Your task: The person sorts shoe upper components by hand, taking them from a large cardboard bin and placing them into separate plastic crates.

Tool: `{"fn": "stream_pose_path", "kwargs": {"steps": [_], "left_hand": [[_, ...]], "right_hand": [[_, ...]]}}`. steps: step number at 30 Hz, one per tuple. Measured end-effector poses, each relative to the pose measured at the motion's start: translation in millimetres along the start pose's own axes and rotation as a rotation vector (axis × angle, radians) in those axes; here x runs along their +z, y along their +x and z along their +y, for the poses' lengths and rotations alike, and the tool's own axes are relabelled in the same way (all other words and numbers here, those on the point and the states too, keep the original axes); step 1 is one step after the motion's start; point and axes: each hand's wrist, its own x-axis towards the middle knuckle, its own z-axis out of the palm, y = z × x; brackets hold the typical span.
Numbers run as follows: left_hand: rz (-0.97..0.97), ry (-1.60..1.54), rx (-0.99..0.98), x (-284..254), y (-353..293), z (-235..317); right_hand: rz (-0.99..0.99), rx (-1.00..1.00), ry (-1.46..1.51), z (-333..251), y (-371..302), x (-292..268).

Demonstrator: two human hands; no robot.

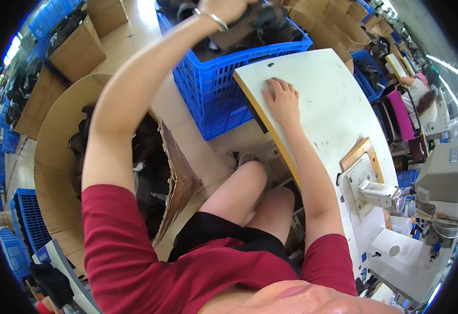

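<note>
Head view: your left hand [230,7] reaches far out, blurred, its grip impossible to tell, over dark jumbled pieces [290,34] inside the blue slatted plastic crate [250,56]; your right hand [283,100] rests loosely spread on the white, yellow-edged tabletop [327,91].

The scuffed white tabletop [339,99], edged in yellow, is touched by the right hand [282,102]; a metal plate [361,175] is set there over wood [355,152]. The tiled floor [187,149] is occupied by blue crates [205,104] and cardboard boxes [54,162].

I see left arm [116,120] bent, reaching far forward | left hand [228,7] at upper edge, blurred, grip unclear | right forearm [310,167] extended | right hand [282,102] palm down, fingers loosely bent
</note>
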Motion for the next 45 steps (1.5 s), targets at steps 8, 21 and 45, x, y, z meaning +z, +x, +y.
{"fn": "stream_pose_path", "kwargs": {"steps": [8,21,45], "left_hand": [[-0.276,-0.656,-1.188,-52,-21,-251],[-1.237,0.447,-0.351,141,-80,-117],[-0.809,0.724,-1.5,-143,-635,7]], "right_hand": [[0.041,-0.116,0.107,-43,16,3],[-0.014,0.016,-0.01,4,5,-10],[-0.073,-0.043,-0.135,28,10,20]]}}
